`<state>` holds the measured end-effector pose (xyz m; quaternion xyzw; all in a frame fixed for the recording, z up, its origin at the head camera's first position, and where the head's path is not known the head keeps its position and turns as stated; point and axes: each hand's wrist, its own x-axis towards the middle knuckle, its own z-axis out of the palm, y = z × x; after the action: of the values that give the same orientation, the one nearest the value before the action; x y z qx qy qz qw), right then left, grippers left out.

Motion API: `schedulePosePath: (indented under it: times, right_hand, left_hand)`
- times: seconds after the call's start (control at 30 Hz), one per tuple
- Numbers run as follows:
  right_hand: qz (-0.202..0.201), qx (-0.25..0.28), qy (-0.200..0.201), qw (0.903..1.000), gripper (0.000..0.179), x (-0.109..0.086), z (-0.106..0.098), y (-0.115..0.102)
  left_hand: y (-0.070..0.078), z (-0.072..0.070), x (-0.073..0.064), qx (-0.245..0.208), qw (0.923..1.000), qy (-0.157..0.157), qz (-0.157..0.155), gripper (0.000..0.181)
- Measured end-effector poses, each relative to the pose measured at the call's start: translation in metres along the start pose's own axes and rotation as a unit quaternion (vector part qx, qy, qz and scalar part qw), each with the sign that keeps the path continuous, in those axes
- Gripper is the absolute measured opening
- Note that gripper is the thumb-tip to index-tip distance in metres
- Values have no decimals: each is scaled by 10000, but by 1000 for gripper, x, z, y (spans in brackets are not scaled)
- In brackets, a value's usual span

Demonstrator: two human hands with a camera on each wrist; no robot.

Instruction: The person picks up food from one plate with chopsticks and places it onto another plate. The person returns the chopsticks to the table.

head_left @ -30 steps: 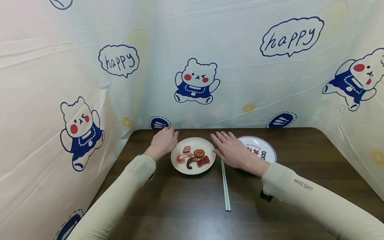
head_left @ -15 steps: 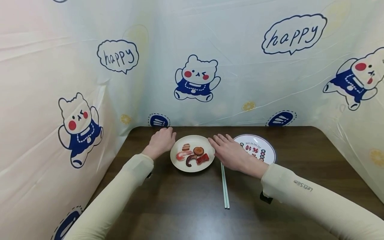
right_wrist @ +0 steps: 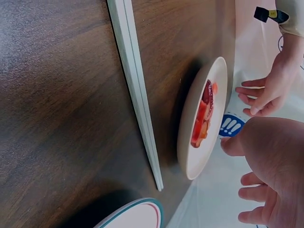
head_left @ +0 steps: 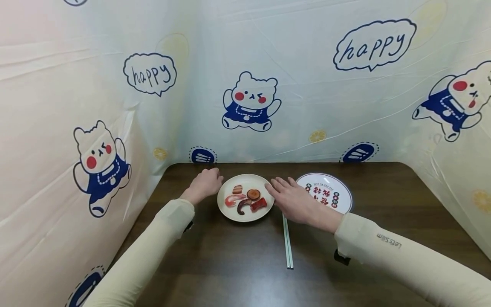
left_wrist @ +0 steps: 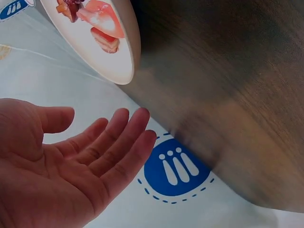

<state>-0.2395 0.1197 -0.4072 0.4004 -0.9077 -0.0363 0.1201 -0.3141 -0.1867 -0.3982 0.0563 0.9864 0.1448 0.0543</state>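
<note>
A cream plate point(head_left: 245, 218) in the head view bears several food pieces: a shrimp point(head_left: 235, 200), a round brown slice point(head_left: 253, 195), a curled tentacle point(head_left: 242, 207), a red chunk point(head_left: 258, 204) and a streaky pork-belly slice point(head_left: 238, 189). To its left hovers my left hand point(head_left: 204, 185), palm facing the plate, fingers loosely bent and holding nothing in the left wrist view. My right hand point(head_left: 297, 202) is above the table between the cream plate and a printed white plate point(head_left: 326, 192), partly covering the latter. Its fingers are relaxed, with nothing in them in the right wrist view.
A pair of pale green chopsticks point(head_left: 288, 247) lies on the brown table point(head_left: 230, 264), right of the cream plate and partly below my right hand. A curtain point(head_left: 307, 106) with printed bears hangs along the table's back edge and both sides.
My left hand has shifted slightly left and its fingertips have dipped. My right hand's fingers have come a little lower and closer to the cream plate. Plates and chopsticks stay put.
</note>
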Motion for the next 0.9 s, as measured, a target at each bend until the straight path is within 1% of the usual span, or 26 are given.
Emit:
schedulePosePath:
  times: [0.13, 0.3, 0.43, 0.5, 0.63, 0.77, 0.83, 0.9]
  right_hand:
    - [-34, 40, -78, 10000, 59, -2, 1, -1]
    - [-67, 56, -195, 9998, 60, -4, 1, -2]
    - [-111, 43, -255, 9996, 58, -5, 2, -2]
    - [-175, 16, -234, 9996, 56, -7, 3, -2]
    - [-314, -47, -124, 9994, 49, -11, 6, -3]
    - [-373, -34, -66, 9993, 44, -14, 8, -4]
    - [-405, -83, -68, 9991, 40, -16, 10, -5]
    - [-443, -161, -81, 9989, 38, -17, 12, -5]
  left_hand:
    - [-3, 3, 0, -85, 9999, -121, -5, 31]
    - [-10, 6, 3, -172, 9995, -256, 44, 27]
    - [-15, 6, 5, -492, 9971, -578, 28, 26]
    - [-16, 7, 5, -750, 9941, -781, -90, 27]
    - [-18, 7, 3, -1216, 9853, -1139, -384, 30]
    - [-22, 10, 4, -1634, 9753, -1330, -666, 31]
    - [-24, 11, 4, -1789, 9714, -1376, -732, 31]
    - [-26, 13, 5, -1872, 9694, -1415, -721, 30]
